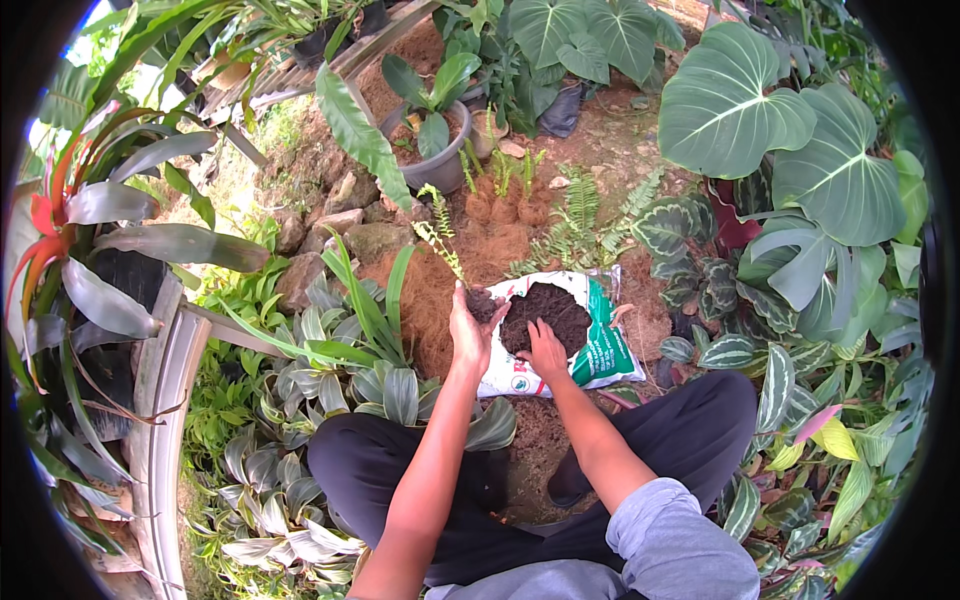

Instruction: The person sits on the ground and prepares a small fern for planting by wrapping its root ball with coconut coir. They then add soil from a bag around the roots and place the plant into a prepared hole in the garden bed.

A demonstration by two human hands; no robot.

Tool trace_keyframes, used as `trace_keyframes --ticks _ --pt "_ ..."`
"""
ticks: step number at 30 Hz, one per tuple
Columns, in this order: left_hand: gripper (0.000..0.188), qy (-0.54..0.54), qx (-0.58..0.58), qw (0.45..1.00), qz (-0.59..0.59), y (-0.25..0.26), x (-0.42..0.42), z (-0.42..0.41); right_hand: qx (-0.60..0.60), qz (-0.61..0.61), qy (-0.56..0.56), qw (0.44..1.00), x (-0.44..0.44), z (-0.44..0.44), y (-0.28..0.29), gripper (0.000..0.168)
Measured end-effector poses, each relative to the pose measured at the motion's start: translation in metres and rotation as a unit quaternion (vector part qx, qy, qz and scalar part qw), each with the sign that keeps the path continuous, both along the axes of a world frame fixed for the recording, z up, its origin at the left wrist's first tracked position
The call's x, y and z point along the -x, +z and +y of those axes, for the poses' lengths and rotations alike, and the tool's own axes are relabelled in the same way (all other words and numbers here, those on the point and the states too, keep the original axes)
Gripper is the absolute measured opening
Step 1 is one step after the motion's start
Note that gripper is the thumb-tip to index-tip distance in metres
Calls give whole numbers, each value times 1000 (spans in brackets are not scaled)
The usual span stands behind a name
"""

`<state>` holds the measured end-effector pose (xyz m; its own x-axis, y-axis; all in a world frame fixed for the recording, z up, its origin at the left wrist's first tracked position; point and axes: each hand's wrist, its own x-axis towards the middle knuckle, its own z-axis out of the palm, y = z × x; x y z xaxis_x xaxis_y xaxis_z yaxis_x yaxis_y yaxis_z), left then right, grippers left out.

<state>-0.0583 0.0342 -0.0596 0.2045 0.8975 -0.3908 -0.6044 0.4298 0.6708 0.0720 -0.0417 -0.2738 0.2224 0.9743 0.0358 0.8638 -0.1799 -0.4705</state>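
My left hand (pixel 472 330) cups a small fern seedling (pixel 444 238) by the dark soil clump (pixel 481 304) around its roots. The fronds stand up above my fingers, pale yellow-green and leaning to the left. My right hand (pixel 545 349) rests on dark potting soil (pixel 553 311) inside a torn-open white and green plastic bag (pixel 609 343). Its fingers are spread, with the tips partly in the soil. The bag lies flat on the ground before my knees and bears printed writing. My left hand is at the bag's left edge.
Brown coconut fibre (pixel 431 304) covers ground left of the bag. Beyond it sit several fibre-wrapped plantlets (pixel 506 199) and a grey pot (pixel 442 166) with a leafy plant. Cut fern fronds (pixel 581 217) lie behind the bag. Rocks (pixel 300 277) and dense foliage (pixel 750 300) flank the spot.
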Motion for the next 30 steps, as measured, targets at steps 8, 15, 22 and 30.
trace_keyframes --ticks 8,15,22,30 --pt "45 -24 1 1000 -19 2 0 1 21 -46 50 997 1 2 -16 59" --pt "42 -26 2 1000 -1 2 -1 1 -7 -94 77 993 0 -13 -15 31" --pt "35 -18 -7 1000 2 5 -6 2 13 19 -31 999 -20 4 2 24" --pt "31 -9 0 1000 -19 6 1 3 -41 304 -199 931 -43 28 37 25"
